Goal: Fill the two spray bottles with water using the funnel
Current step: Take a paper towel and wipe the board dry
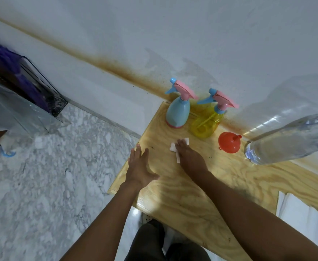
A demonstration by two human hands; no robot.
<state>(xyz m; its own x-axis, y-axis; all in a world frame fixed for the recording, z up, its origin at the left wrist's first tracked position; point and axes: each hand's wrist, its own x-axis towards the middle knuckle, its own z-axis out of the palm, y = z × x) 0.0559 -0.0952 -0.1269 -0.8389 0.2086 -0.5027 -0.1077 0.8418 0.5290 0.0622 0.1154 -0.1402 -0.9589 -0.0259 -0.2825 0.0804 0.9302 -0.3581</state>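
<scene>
A blue spray bottle (178, 113) and a yellow spray bottle (206, 124), both with pink and blue trigger heads on, stand at the far edge of the wooden table (201, 194) by the wall. An orange funnel (229, 145) lies on the table to their right. A large clear water bottle (286, 142) looms at the right, close to the camera. My right hand (189, 156) presses flat on a white tissue (175, 147) in front of the bottles. My left hand (139, 166) hovers with fingers spread near the table's left edge, holding nothing.
Marble floor (50, 176) lies left of the table. A black wire rack with purple items and clear plastic (22, 95) stands at the far left by the wall. White paper sheets (301, 213) lie at the table's right front. A brown stain runs along the wall base.
</scene>
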